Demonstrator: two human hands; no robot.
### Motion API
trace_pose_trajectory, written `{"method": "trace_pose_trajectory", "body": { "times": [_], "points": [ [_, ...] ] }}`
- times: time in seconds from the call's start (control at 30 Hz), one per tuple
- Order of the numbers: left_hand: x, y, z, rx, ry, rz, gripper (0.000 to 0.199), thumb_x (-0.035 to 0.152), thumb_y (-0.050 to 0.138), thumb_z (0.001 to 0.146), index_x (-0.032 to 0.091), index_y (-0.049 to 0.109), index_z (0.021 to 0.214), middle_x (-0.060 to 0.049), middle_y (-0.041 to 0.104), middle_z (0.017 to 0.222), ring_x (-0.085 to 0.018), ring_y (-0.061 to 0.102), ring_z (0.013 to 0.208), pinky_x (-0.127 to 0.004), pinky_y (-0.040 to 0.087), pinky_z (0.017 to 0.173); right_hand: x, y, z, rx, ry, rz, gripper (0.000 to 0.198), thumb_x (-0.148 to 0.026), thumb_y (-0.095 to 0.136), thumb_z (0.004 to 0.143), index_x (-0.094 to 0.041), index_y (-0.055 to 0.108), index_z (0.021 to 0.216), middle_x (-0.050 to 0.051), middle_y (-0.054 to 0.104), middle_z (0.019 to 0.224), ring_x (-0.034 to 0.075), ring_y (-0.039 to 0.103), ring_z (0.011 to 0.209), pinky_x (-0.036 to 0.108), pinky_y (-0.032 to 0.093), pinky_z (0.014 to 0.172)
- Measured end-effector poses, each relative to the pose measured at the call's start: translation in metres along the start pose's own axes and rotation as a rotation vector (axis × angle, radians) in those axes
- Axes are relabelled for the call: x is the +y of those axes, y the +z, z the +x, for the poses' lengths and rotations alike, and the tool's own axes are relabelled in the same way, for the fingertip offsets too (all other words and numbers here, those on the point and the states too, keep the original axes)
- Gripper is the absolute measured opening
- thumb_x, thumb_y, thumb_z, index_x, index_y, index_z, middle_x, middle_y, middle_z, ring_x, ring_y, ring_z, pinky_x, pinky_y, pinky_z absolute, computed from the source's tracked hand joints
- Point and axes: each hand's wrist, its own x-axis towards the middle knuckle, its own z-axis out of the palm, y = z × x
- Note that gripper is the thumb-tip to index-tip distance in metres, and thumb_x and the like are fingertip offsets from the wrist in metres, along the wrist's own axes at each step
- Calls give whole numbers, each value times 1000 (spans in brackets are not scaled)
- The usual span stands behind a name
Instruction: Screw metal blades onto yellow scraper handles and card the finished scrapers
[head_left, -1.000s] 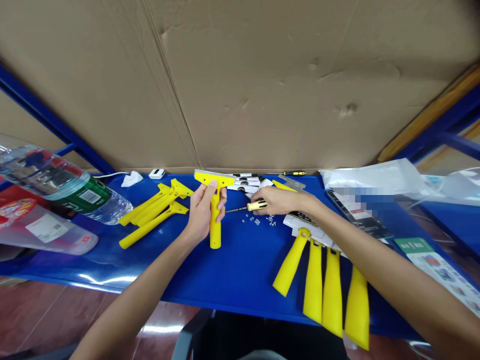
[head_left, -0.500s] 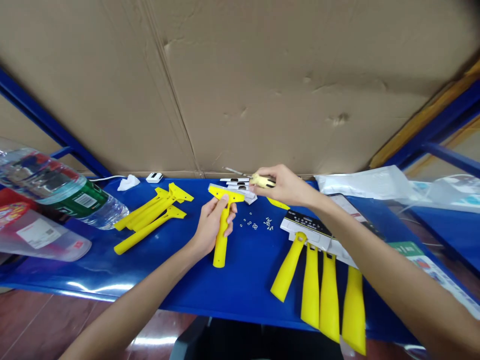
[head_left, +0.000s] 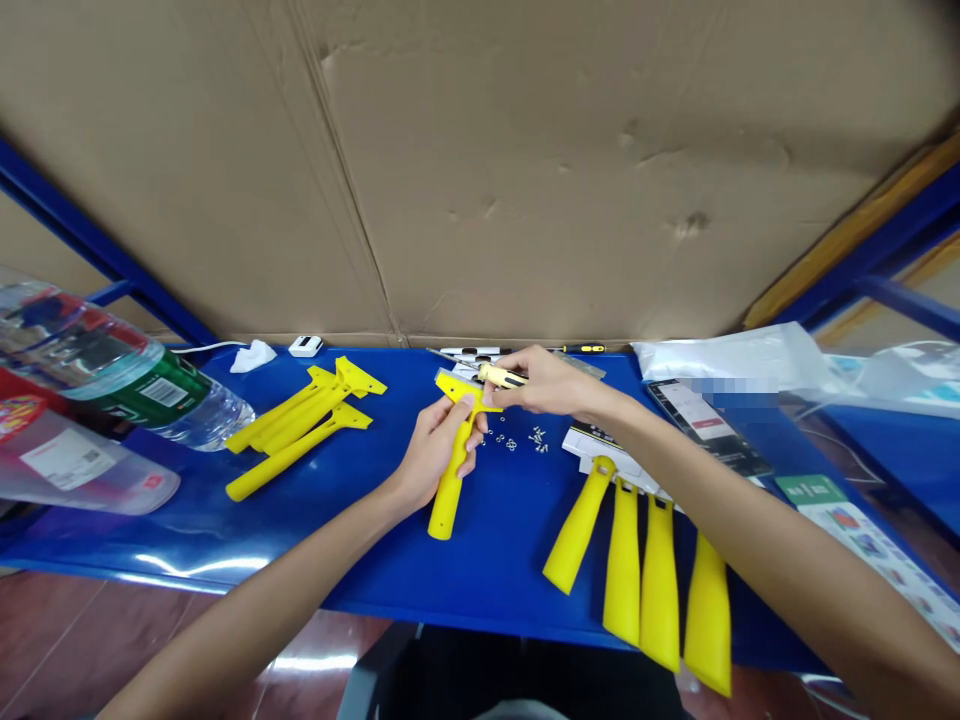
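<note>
My left hand (head_left: 431, 450) is wrapped round the handle of a yellow T-shaped scraper (head_left: 448, 500), its thumb pressed near the head. The scraper stands nearly upright in view, with a greyish strip along the top of its head. A screwdriver (head_left: 504, 377) with a cream and black handle is in my right hand (head_left: 555, 384). Its shaft points left, just above the scraper head; whether they touch I cannot tell. Close by on the blue table (head_left: 495, 560) lie small screws (head_left: 538, 440) and small rings or nuts (head_left: 511, 444).
Several yellow T-shaped scrapers (head_left: 300, 430) lie at left, beside a water bottle (head_left: 161, 390) and a clear plastic container (head_left: 82, 465). At right are several yellow flared handles (head_left: 621, 560), a phone (head_left: 705, 425) and a white plastic bag (head_left: 720, 360). Another screwdriver (head_left: 592, 349) lies against the cardboard wall.
My right hand has come left and slightly down with the screwdriver, closer to the scraper head. The scraper in my left hand has tilted a little and shifted slightly right.
</note>
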Motion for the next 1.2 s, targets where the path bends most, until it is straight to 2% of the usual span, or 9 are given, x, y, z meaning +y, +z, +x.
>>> {"method": "trace_pose_trajectory", "body": {
  "times": [0.17, 0.33, 0.57, 0.67, 0.77, 0.83, 0.97, 1.2],
  "points": [
    [-1, 0, 0, -15, -16, 2, 34, 48, 74, 95, 17, 62, 92, -1, 62, 81, -6, 44, 49, -17, 37, 34, -1, -2, 0, -10, 32, -26, 24, -35, 85, 76, -20, 71, 89, -4, 54, 69, 9, 38, 54, 28, 27, 49],
    [0, 4, -2, -24, -41, 2, 35, 48, 77, 92, 17, 61, 93, -2, 63, 83, -6, 46, 50, -17, 37, 34, 0, -4, 0, -74, 122, 102, 37, -35, 91, 72, -21, 64, 94, -6, 49, 66, 8, 34, 53, 26, 26, 46],
    [0, 4, -2, -8, -24, 13, 36, 49, 76, 93, 17, 60, 90, -1, 62, 81, -6, 44, 49, -17, 37, 34, 3, -4, -1, -74, 96, 127, 42, -39, 92, 73, -23, 60, 95, -7, 48, 70, 8, 35, 53, 27, 28, 46],
    [1, 1, -1, 8, 17, -10, 35, 49, 75, 95, 17, 60, 91, -1, 63, 81, -6, 45, 50, -17, 37, 34, 10, -11, 3, 10, 40, 9, 31, -46, 81, 85, -22, 66, 99, -5, 51, 69, 10, 37, 54, 28, 30, 49],
    [6, -3, -1, 22, 89, -43, 35, 49, 75, 95, 18, 60, 89, -1, 63, 81, -6, 44, 48, -16, 37, 34, 23, -19, 10, 139, -90, -256, 26, -44, 71, 90, -19, 73, 89, 1, 63, 75, 14, 49, 63, 30, 37, 59],
    [10, -6, -1, 24, 142, -64, 36, 50, 74, 96, 18, 59, 86, -1, 63, 81, -5, 43, 47, -16, 36, 34, 32, -20, 13, 76, -138, -351, 23, -41, 75, 86, -18, 75, 86, 2, 71, 80, 17, 58, 71, 30, 42, 67],
    [19, -10, -2, 24, 206, -71, 36, 49, 72, 97, 19, 57, 84, -1, 63, 81, -5, 43, 47, -17, 36, 34, 41, -13, 17, -144, -132, -428, 18, -34, 82, 80, -20, 78, 90, 3, 77, 88, 20, 67, 80, 31, 45, 75],
    [19, -11, -3, -10, 204, -39, 40, 54, 71, 97, 20, 57, 84, -2, 65, 82, -6, 46, 47, -17, 38, 34, 44, -5, 16, -175, -147, -503, 14, -33, 73, 89, -20, 74, 88, 3, 74, 84, 18, 63, 75, 29, 40, 69]
  ]
}}
